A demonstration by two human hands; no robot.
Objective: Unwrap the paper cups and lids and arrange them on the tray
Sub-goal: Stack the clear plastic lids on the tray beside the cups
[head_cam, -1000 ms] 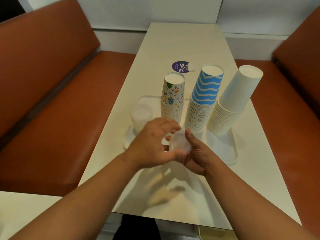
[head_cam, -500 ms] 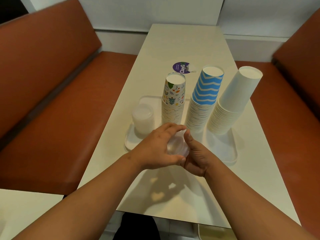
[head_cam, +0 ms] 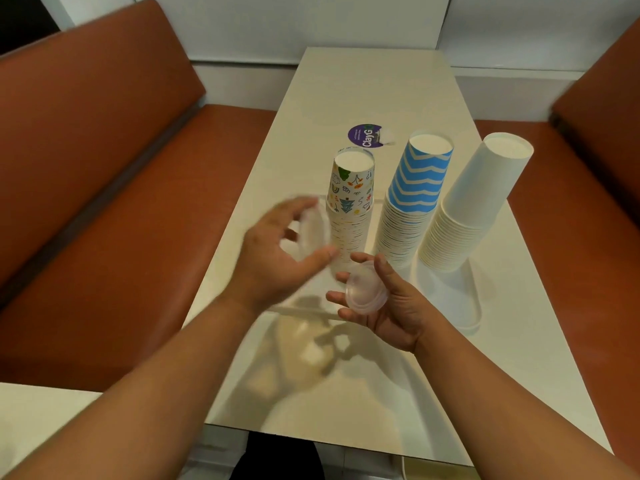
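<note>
In the middle of the frame the left hand (head_cam: 277,251) is gripping a clear plastic lid (head_cam: 313,233) on its edge, thumb below and fingers curled over the top, and it is blurred. Just lower right of it, the right hand (head_cam: 388,306) is cradling a small stack of clear lids (head_cam: 365,289), with the thumb pressing on the upper edge and the fingertips curling round the lower left edge, so both hands are clamped on lids and are sitting close together without touching. Behind them a white tray (head_cam: 474,306) is lying on the cream tabletop (head_cam: 374,81), its near right corner showing at the right of the hands. Three upside-down stacks of paper cups are standing on the tray in a row across the centre of the frame: a stack with a colourful doodle print (head_cam: 349,202) at the left, a blue and white zigzag stack (head_cam: 412,195) in the middle, and a plain white stack (head_cam: 474,206) leaning toward the upper right. The held single lid is overlapping the doodle stack's left side in view. Farther up the tabletop, above the doodle stack, a round purple label (head_cam: 363,135) is lying flat with a scrap of clear wrapping (head_cam: 387,136) beside it. Orange-brown bench seats (head_cam: 104,168) are filling the left and right edges of the frame.
</note>
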